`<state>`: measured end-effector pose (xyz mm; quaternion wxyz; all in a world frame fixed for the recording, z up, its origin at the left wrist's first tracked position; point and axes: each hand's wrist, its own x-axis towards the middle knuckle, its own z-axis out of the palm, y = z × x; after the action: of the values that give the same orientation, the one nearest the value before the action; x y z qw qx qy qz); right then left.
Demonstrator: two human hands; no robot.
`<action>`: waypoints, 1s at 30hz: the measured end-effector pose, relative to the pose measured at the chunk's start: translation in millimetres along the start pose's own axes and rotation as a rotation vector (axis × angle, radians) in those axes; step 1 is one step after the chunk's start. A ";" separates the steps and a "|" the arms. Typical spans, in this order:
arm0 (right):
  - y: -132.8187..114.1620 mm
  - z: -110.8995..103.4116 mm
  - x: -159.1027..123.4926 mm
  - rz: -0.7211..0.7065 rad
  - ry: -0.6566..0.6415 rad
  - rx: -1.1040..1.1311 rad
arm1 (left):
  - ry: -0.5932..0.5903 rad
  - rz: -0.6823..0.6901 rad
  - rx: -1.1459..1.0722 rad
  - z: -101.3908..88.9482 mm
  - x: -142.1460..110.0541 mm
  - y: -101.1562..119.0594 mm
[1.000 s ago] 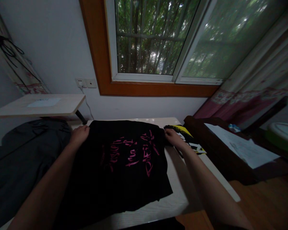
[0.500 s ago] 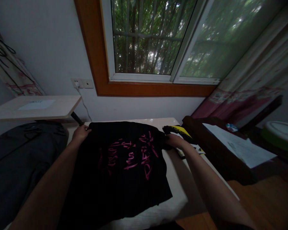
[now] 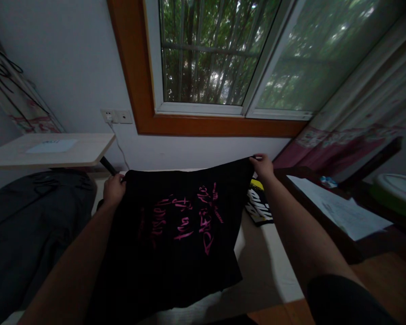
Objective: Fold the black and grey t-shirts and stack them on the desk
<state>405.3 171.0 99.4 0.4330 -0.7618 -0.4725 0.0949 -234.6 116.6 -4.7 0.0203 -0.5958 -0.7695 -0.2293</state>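
A black T-shirt [image 3: 179,280] with pink handwritten-style lettering is spread over the pale table, its lettering turned sideways. At the shirt's far left corner, my left hand [image 3: 114,189] pinches the cloth. My right hand [image 3: 263,167] grips the far right corner and holds it up off the tabletop, so the far edge slopes upward to the right. Beneath my right forearm lies a folded black cloth [image 3: 260,205] with yellow and white print, partly covered by the arm. The near left part of the shirt is too dark to make out.
A dark grey bag-like bundle [image 3: 37,225] sits on the left under a wooden shelf [image 3: 88,149]. Past the pale table [image 3: 284,266], a dark brown surface carries white papers [image 3: 334,207]. A wall with a window [image 3: 209,54] stands behind.
My right hand has moved up and away, lifting the shirt's far right corner and stretching it outward. More of the printed folded cloth shows. My left hand stays nearly in place.
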 end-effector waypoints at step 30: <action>50.6 -18.1 -263.6 -0.157 -0.312 -0.005 | 0.039 0.491 -0.048 -40.6 -122.8 -2.7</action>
<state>306.4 -59.7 2.8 0.3585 -0.6996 -0.5922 0.1769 -211.4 -10.7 -6.7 0.0762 -0.7606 -0.5955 -0.2471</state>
